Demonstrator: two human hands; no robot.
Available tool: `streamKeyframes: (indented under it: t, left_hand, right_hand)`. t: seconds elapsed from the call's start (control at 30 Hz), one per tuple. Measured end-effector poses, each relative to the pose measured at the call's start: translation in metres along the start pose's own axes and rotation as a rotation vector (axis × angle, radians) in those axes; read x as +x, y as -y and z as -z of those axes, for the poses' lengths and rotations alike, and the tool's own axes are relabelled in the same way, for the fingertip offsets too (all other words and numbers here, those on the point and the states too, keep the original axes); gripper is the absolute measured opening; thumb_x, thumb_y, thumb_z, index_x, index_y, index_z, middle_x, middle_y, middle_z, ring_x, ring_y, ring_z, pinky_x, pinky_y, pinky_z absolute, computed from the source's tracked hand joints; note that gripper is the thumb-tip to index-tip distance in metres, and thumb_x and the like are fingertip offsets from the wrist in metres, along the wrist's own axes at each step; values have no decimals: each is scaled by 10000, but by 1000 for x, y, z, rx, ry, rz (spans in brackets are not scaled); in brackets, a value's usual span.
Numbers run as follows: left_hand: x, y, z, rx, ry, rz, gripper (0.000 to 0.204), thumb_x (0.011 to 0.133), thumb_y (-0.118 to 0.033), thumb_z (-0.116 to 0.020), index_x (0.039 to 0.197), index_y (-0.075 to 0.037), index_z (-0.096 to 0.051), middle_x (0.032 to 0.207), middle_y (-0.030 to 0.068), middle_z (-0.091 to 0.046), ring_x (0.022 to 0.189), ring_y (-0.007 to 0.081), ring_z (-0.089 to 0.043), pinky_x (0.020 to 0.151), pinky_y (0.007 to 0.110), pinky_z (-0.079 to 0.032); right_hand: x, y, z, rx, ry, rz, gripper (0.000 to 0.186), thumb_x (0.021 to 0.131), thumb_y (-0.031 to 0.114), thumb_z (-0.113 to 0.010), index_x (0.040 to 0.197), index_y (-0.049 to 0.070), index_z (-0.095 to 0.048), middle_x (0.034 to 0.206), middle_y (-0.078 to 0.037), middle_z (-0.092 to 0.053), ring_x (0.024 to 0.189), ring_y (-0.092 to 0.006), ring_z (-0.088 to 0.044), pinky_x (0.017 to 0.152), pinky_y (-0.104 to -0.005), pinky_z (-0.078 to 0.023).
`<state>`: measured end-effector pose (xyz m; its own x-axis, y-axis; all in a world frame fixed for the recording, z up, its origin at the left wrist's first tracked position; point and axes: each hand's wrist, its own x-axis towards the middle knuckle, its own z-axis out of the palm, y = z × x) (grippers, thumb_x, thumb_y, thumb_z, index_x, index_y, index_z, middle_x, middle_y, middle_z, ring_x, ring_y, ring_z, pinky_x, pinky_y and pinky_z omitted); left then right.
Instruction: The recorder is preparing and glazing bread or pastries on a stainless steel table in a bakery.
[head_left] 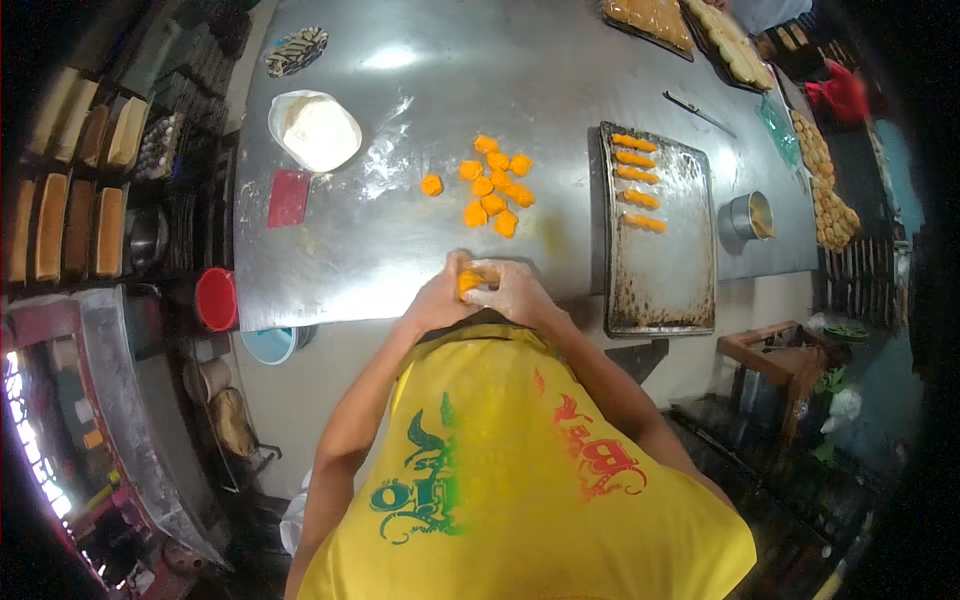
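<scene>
At the near edge of the metal table, my left hand and my right hand close together around a piece of orange dough. Fingers of both hands press on it, and part of it is hidden by them. Just beyond lie several orange dough lumps in a loose cluster, with a single lump apart on the left. To the right, a dark-rimmed baking tray carries several orange dough sticks in a column at its far left.
A bowl of white flour and a red scraper lie on the left. Right of the tray are a metal cup and a dark long-handled tool. Trays of bread stand far right; loaves fill a left rack.
</scene>
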<state>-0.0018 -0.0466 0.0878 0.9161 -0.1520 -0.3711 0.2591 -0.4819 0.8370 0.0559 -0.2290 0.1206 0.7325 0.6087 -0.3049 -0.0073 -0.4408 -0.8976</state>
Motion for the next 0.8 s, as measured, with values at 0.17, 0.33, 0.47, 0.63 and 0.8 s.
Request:
streamKeyframes:
  t: [0.17,0.33,0.47,0.63,0.8]
  left_hand:
    - [4,-1,15,-32,33,-63,565,836,-229,-751,1332,-73,-531,1176,219,-683,1105,415,-656,916,457,-524]
    - [10,4,17,282,-2,-185,362,844,-313,-712,1128,-88,-696,934,219,-694,904,461,-645,787,537,-520]
    - [16,15,16,422,120,-165,376,856,-307,-682,1151,-73,-692,942,228,-697,910,462,-652,810,520,-529]
    - [28,32,31,197,-50,-82,527,838,-420,-734,1175,-23,-653,1050,266,-705,991,447,-675,873,468,-540]
    - [27,13,-8,24,47,-122,885,819,-368,-798,1487,1,-349,1215,258,-664,1138,435,-646,991,434,-504]
  right_hand:
    - [1,3,-23,-17,-148,-100,329,846,236,-722,1085,10,-705,995,-212,-711,938,-367,-685,868,-418,-525]
    - [15,22,-25,-133,-218,-85,317,803,238,-729,1023,11,-712,950,-189,-712,895,-335,-697,836,-400,-538]
    - [4,27,-22,-102,-135,-165,344,748,244,-752,970,-13,-703,945,-194,-721,890,-318,-711,827,-399,-545]
    - [-7,35,9,10,-183,-119,490,781,227,-805,1192,-10,-681,1079,-188,-740,992,-216,-701,863,-355,-537]
    - [-10,-5,7,-29,-172,-14,566,853,268,-805,1290,-47,-630,1161,-245,-702,1032,-278,-706,915,-372,-542]
